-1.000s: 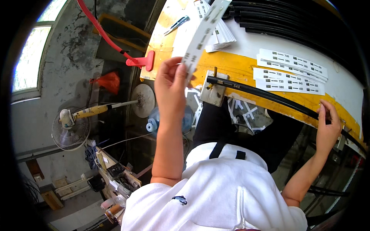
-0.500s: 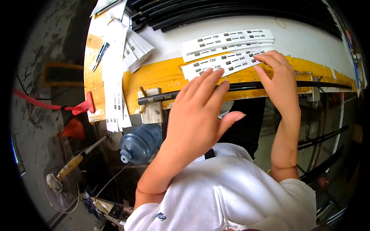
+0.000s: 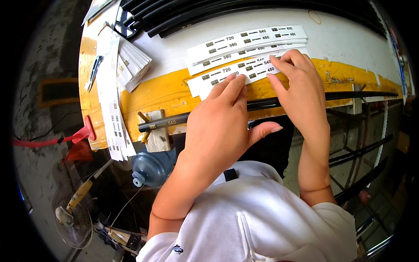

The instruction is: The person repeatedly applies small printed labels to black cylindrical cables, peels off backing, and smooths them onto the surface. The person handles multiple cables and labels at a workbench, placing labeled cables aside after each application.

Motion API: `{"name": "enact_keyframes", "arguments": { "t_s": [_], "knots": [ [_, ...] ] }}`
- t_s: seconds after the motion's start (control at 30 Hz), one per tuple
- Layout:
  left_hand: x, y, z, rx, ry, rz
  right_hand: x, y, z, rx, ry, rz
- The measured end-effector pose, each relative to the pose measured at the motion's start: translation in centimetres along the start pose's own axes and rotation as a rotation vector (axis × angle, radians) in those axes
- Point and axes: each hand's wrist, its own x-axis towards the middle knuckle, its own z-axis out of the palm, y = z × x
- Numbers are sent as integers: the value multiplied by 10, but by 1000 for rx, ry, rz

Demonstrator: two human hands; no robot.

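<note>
My left hand [image 3: 218, 124] is stretched over a black tube [image 3: 178, 119], its fingertips resting on a white label strip [image 3: 200, 84] and its thumb spread away. At the strip's other end, my right hand [image 3: 303, 87] touches the paper with a curved forefinger and thumb, a gap showing between their tips. The tube lies along the table's near edge, its left end on a pale block [image 3: 158, 136] with brass-coloured pegs. Beyond the strip is a stack of similar label strips [image 3: 244, 43]. My left hand covers part of the tube and strip.
More black tubes [image 3: 192, 22] lie along the far side. To the left are fanned white strips [image 3: 133, 65], long label strips [image 3: 110, 100], a blue cutter knife [image 3: 93, 72] and a red-handled tool [image 3: 85, 130]. Below stand a blue water bottle [image 3: 150, 168] and a fan [image 3: 74, 222].
The view has shifted, so the table things sit further left. My left fingers have come down onto the label strip; my right fingers remain by its right end.
</note>
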Motion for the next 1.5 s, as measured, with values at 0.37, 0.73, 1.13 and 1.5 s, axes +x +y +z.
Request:
{"name": "enact_keyframes", "arguments": {
  "t_s": [0.37,0.73,1.13,1.5],
  "knots": [
    [6,3,-2,-30,-18,-38,-1,1,1,73,46,36],
    [6,2,-1,-18,-3,-33,8,0,2,14,34,95],
    [6,2,1,-16,2,-48,13,3,2,210,40,196],
    [6,1,1,-17,3,-39,26,14,8,250,-63,196]
  ]
}}
